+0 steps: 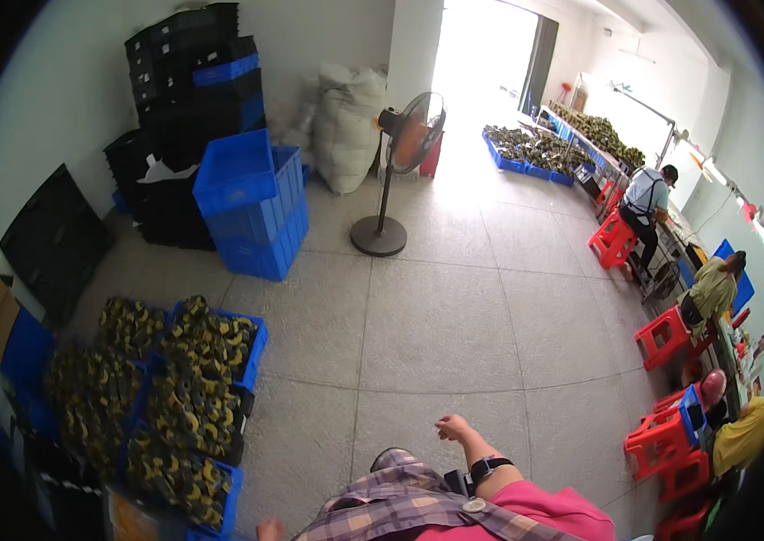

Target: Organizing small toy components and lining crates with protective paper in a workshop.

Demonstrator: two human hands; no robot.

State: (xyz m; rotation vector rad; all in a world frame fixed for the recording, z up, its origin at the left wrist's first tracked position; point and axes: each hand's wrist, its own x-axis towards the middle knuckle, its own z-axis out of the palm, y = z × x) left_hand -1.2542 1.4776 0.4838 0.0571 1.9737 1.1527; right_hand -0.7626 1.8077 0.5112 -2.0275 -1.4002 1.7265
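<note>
Two bare hands, the left hand (269,529) and the right hand (452,427), hung near shallow blue crates (234,501) of curved black-and-yellow parts (185,478).
The right hand's fingers were loosely curled, half open, above the grey floor (436,325); the left hand was cut off low in view, so its fingers' state could not be told. The parts lay heaped to the crates' rims, the nearest right edge toward the left hand.

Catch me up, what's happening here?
The right hand hangs over the floor, apparently holding nothing; the left hand is mostly cut off at the lower edge. Blue trays of yellow-and-dark pieces lie at left, a pedestal fan stands ahead, and three co-workers are along the right side.
</note>
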